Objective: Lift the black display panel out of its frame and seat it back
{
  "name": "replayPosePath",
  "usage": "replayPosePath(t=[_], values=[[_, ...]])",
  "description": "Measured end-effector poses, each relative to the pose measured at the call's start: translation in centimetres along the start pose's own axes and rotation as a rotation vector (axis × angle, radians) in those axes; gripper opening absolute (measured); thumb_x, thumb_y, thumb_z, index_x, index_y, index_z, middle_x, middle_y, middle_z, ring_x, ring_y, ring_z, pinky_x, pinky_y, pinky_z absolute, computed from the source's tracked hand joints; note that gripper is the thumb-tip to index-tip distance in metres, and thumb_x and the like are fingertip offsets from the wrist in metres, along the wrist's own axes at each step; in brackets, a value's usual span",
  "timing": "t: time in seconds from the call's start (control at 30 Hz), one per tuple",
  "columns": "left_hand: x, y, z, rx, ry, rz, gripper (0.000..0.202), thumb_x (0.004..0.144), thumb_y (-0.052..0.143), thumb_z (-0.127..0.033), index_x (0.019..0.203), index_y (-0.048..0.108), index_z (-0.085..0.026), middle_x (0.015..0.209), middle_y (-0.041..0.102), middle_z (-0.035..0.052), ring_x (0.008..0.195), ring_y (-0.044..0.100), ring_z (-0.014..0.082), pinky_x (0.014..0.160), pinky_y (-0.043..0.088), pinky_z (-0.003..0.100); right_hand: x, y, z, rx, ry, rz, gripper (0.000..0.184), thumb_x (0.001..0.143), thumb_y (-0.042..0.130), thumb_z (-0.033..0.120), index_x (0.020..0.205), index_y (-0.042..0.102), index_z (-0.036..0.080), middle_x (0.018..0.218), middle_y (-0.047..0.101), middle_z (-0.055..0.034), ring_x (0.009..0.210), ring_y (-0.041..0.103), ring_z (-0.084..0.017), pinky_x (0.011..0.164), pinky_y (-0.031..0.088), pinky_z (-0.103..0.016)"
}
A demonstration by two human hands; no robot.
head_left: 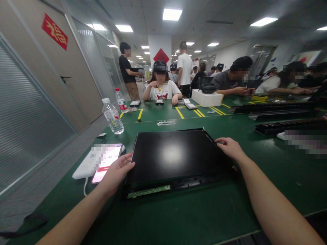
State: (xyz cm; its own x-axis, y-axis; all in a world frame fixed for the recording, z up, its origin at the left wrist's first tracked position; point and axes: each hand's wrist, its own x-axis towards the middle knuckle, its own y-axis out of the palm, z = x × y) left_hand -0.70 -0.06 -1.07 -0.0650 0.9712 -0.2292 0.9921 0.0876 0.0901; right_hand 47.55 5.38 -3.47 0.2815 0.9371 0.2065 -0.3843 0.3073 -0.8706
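Nearby, phone (106, 163) reads 44:50; left hand (117, 172), right hand (230, 148) hold panel (173, 153).

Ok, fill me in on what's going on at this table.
A person has a black screen panel lying flat on the green table, left hand against its left edge, right hand on its right edge. A green circuit strip shows along the near edge. A phone lies beside the left hand, a water bottle beyond.

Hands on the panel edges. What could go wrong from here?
The left hand and right hand touch the panel only at its side edges; it may flex or slip.
The exposed circuit strip along its near edge could scrape the table.
The phone beside the left hand could get knocked.
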Motion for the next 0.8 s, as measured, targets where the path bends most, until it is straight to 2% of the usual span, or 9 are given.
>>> replayPosePath(t=[0.23,0.4,0.57,0.67,0.8], values=[[0.2,-0.6,0.0,-0.052,-0.044,0.04,0.069,0.061,0.09,-0.016,0.125,0.063,-0.016,0.116,0.078,0.0137,0.112,0.073,0.0315,0.096,0.059,0.038,-0.1,0.5,0.4,-0.002,0.084,0.16,0.03,0.082,0.064,0.028,0.105,0.082,0.021,0.09,0.076,-0.0072,0.085,0.069,-0.022,0.077,0.051,-0.029],[0.1,-0.6,-0.2,-0.048,-0.047,0.07,0.077,0.055,0.095,-0.024,0.126,0.065,-0.016,0.12,0.077,0.0153,0.118,0.07,0.0332,0.1,0.056,0.038,0.0,0.7,0.5,0.054,0.119,0.147,0.027,0.081,0.064,0.026,0.099,0.083,0.021,0.094,0.078,-0.0076,0.089,0.071,-0.023,0.082,0.053,-0.03],[0.1,-0.6,-0.2,0.001,0.008,0.042,0.087,0.055,0.095,-0.035,0.133,0.063,-0.015,0.136,0.068,0.019,0.129,0.062,0.0357,0.108,0.05,0.042,0.3,1.1,-0.2,0.168,0.14,0.126,0.023,0.076,0.065,0.021,0.09,0.082,0.022,0.091,0.079,-0.0059,0.088,0.072,-0.022,0.082,0.054,-0.03],[0.2,-0.8,-0.2,0.034,0.041,0.042,0.085,0.056,0.094,-0.04,0.132,0.064,-0.017,0.142,0.064,0.0191,0.135,0.057,0.0368,0.111,0.047,0.045,0.5,1.5,-0.7,0.224,0.127,0.109,0.025,0.072,0.064,0.017,0.089,0.082,0.022,0.086,0.079,-0.0045,0.082,0.072,-0.021,0.079,0.055,-0.031],[0.2,-0.8,-0.1,0.138,0.134,-0.013,0.07,0.053,0.094,-0.039,0.117,0.073,-0.02,0.146,0.061,0.0158,0.143,0.047,0.0374,0.116,0.04,0.045,0.7,1.9,-1.2,0.258,0.126,0.117,0.032,0.067,0.062,0.01,0.091,0.081,0.021,0.088,0.079,-0.0051,0.079,0.072,-0.02,0.079,0.055,-0.031]])
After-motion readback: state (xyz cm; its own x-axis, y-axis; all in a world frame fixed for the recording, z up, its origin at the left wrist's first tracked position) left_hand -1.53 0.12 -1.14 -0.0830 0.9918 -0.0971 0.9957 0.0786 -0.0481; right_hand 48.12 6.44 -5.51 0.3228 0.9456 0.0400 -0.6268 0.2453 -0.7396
